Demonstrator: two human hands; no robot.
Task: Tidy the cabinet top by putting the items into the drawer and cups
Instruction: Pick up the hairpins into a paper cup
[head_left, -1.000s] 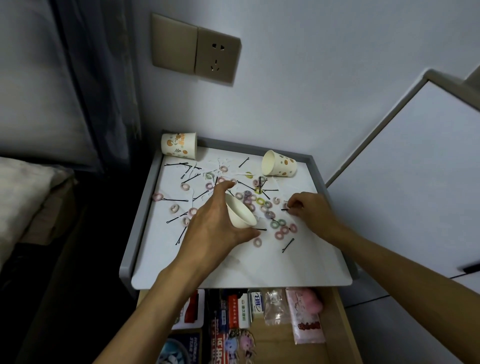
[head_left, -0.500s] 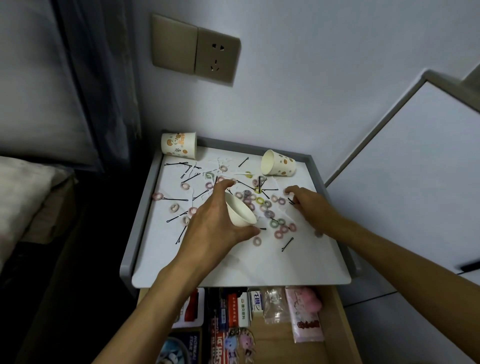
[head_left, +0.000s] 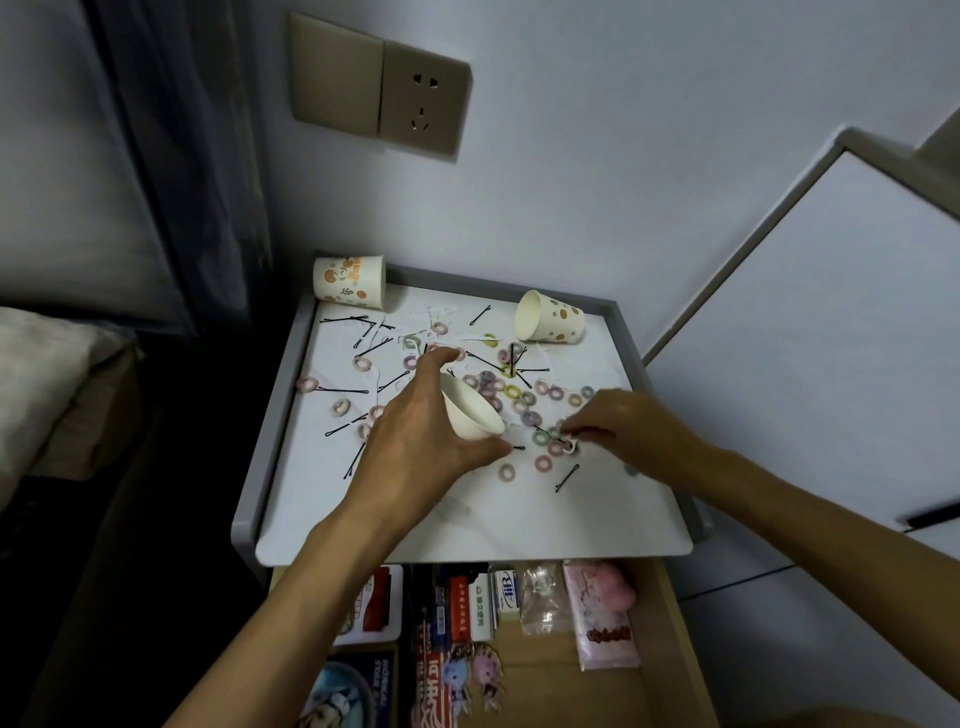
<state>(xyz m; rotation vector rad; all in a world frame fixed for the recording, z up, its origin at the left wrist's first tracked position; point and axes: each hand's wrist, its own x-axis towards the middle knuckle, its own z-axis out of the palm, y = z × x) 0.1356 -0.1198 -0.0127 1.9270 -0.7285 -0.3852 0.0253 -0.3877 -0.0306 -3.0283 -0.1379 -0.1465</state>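
The left hand (head_left: 415, 431) hovers over the middle of the cabinet top (head_left: 467, 525), fingers and thumb curled round a plain white cup (head_left: 470, 410) that is held tilted just above the surface. The right hand (head_left: 623, 431) is to its right, fingertips (head_left: 571, 432) drawn together in a pinch on a small ring (head_left: 570, 446) at the near edge of a spread of pastel rings (head_left: 511, 391). More rings and black hairpins (head_left: 343, 390) lie scattered across the left and back of the top, and one pin (head_left: 567, 478) lies alone just in front of the right hand. A dotted cup (head_left: 550, 323) lies on its side near the back right, mouth facing left. A printed cup (head_left: 349, 283) sits at the back left corner; how it stands is unclear. Under the front edge the drawer (head_left: 660, 623) is pulled open, with small boxes, a pink packet (head_left: 605, 618) and keychains (head_left: 475, 670) inside. A socket (head_left: 423, 98) is set in the wall above.
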